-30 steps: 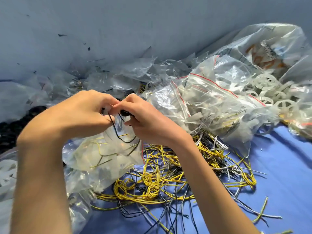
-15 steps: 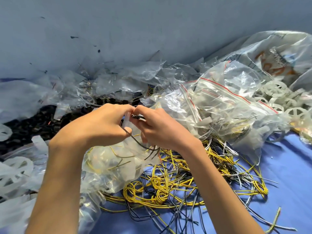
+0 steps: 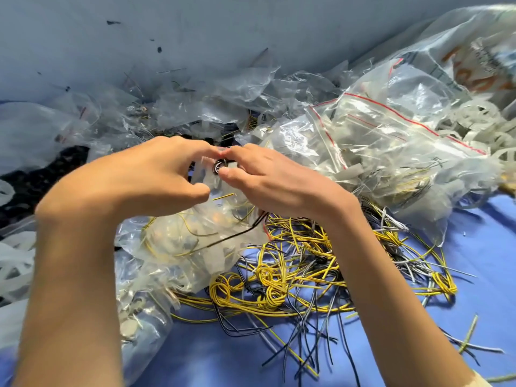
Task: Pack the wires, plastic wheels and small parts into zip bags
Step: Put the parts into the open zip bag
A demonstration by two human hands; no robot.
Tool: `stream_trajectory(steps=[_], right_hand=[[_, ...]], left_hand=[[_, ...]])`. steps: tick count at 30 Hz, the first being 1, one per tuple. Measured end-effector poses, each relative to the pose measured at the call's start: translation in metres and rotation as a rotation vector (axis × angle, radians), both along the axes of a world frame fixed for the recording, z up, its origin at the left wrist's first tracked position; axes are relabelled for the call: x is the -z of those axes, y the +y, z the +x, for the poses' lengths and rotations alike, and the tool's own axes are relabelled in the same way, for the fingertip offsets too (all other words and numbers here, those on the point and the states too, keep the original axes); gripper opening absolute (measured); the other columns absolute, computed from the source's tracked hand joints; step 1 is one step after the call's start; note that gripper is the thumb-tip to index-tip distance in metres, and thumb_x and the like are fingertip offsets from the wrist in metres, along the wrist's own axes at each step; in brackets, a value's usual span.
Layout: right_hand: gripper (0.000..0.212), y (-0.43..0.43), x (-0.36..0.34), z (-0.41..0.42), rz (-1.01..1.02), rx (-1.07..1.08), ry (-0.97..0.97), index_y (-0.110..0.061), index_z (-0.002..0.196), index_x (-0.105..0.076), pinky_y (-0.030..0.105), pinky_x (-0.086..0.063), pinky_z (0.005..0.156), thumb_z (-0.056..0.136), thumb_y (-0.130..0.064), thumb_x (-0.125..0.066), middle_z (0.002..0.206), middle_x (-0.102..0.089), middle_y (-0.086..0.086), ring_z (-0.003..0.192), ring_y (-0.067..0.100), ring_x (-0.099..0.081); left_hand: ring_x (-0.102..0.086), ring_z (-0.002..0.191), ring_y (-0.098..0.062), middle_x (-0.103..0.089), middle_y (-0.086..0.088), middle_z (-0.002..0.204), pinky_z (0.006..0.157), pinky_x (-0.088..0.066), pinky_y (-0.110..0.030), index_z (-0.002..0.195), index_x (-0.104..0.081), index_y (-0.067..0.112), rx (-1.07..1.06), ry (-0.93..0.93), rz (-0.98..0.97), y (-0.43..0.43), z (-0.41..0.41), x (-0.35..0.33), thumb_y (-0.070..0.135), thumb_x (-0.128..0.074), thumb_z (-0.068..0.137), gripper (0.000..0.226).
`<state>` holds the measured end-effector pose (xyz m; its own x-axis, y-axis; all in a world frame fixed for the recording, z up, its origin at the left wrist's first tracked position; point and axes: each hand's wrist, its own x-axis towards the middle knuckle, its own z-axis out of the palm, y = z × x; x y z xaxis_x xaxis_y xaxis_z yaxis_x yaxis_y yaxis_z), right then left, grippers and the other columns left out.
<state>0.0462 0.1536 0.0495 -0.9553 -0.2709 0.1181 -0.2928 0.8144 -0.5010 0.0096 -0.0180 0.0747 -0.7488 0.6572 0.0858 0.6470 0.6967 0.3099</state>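
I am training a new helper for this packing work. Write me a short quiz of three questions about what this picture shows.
1. True or false: the right hand pinches a small dark wire coil.
2. The loose yellow wires lie on: A) a blue surface, B) a wooden tray, C) a metal pan.
3. Fill in: the zip bag behind the right hand has a ___ seal strip.
Key: 1 true; 2 A; 3 red.

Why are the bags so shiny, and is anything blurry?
Head view: light glints off the clear zip bags, veiling their contents; the left hand and the right hand, pinching a black wire coil, are slightly motion-smeared; the yellow wires look sharper, casting soft shadows on the blue cloth.
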Motion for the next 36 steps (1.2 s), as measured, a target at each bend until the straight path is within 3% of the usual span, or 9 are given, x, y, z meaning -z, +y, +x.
stream_trajectory(steps=[3,8,12,16,19,23,27,33,36], right_hand=[[0.036,-0.002,0.001,-0.001,0.058,-0.051,0.082,-0.014,0.127,-0.057,0.033,-0.037,0.082,0.102,-0.028,-0.037,0.091,-0.059,0.002,0.091,0.021,-0.052],[0.024,0.0,0.001,-0.005,0.017,0.012,0.159,-0.022,0.111,-0.071,0.018,-0.042,0.057,0.096,-0.028,-0.054,0.073,-0.071,0.003,0.053,0.008,-0.054],[0.028,-0.003,-0.002,-0.004,0.007,0.083,0.171,-0.023,0.095,-0.074,0.033,-0.043,0.059,0.094,-0.042,-0.054,0.063,-0.059,0.001,0.06,0.019,-0.053],[0.032,-0.007,-0.003,-0.003,0.053,0.11,0.099,-0.016,0.073,-0.056,0.033,-0.029,0.054,0.097,-0.031,-0.042,0.055,-0.041,0.0,0.054,0.017,-0.038],[0.033,-0.007,-0.002,-0.004,0.148,0.077,0.099,-0.005,0.085,-0.059,0.037,-0.033,0.063,0.099,-0.024,-0.037,0.071,-0.05,0.009,0.069,0.023,-0.045],[0.029,-0.005,-0.002,-0.004,0.17,0.009,0.136,-0.008,0.104,-0.066,0.029,-0.035,0.068,0.099,-0.027,-0.045,0.086,-0.062,0.004,0.078,0.017,-0.052],[0.022,0.001,-0.002,-0.007,0.075,0.007,0.12,-0.014,0.106,-0.066,0.013,-0.039,0.055,0.094,-0.029,-0.056,0.087,-0.063,-0.003,0.056,-0.005,-0.049],[0.022,0.011,-0.003,-0.006,0.09,0.011,0.121,-0.017,0.105,-0.066,0.016,-0.037,0.063,0.088,-0.029,-0.063,0.083,-0.06,-0.008,0.072,0.004,-0.049],[0.017,0.011,-0.003,-0.007,0.082,0.019,0.102,-0.019,0.099,-0.064,0.012,-0.035,0.055,0.088,-0.032,-0.063,0.066,-0.063,-0.01,0.058,-0.006,-0.051]], left_hand=[[-0.051,0.055,0.01,-0.05,0.043,0.063,0.047,-0.034,-0.024,0.112,-0.055,0.048,-0.046,-0.01,-0.015,-0.004,-0.002,0.001,0.021,-0.058,0.072,0.048],[-0.051,0.049,0.008,-0.053,0.035,0.056,0.049,-0.032,-0.025,0.124,-0.054,0.039,-0.07,-0.054,-0.04,-0.006,-0.005,0.003,0.021,-0.057,0.072,0.055],[-0.05,0.055,0.012,-0.053,0.037,0.06,0.051,-0.029,-0.025,0.12,-0.055,0.042,-0.049,-0.035,-0.028,0.0,-0.002,0.002,0.024,-0.054,0.069,0.054],[-0.046,0.05,-0.003,-0.05,0.008,0.054,0.049,-0.028,-0.026,0.117,-0.057,0.04,-0.067,-0.015,-0.031,0.004,-0.002,0.005,0.026,-0.054,0.067,0.052],[-0.046,0.051,-0.001,-0.051,0.01,0.051,0.049,-0.029,-0.025,0.114,-0.058,0.042,-0.07,0.004,-0.024,0.003,-0.003,0.006,0.027,-0.054,0.067,0.05],[-0.051,0.053,-0.006,-0.055,0.009,0.055,0.051,-0.034,-0.026,0.108,-0.058,0.044,-0.079,-0.01,-0.009,0.002,-0.005,0.007,0.032,-0.058,0.071,0.039],[-0.049,0.05,-0.003,-0.055,0.007,0.059,0.05,-0.034,-0.024,0.112,-0.059,0.043,-0.076,0.015,-0.02,0.005,-0.005,0.008,0.031,-0.06,0.071,0.043],[-0.044,0.053,0.0,-0.052,0.011,0.061,0.05,-0.032,-0.023,0.119,-0.056,0.043,-0.09,0.01,-0.053,0.012,-0.004,0.01,0.026,-0.059,0.07,0.052],[-0.042,0.055,0.001,-0.048,0.014,0.061,0.051,-0.032,-0.022,0.122,-0.055,0.042,-0.087,0.018,-0.055,0.013,-0.005,0.011,0.027,-0.059,0.07,0.054]])
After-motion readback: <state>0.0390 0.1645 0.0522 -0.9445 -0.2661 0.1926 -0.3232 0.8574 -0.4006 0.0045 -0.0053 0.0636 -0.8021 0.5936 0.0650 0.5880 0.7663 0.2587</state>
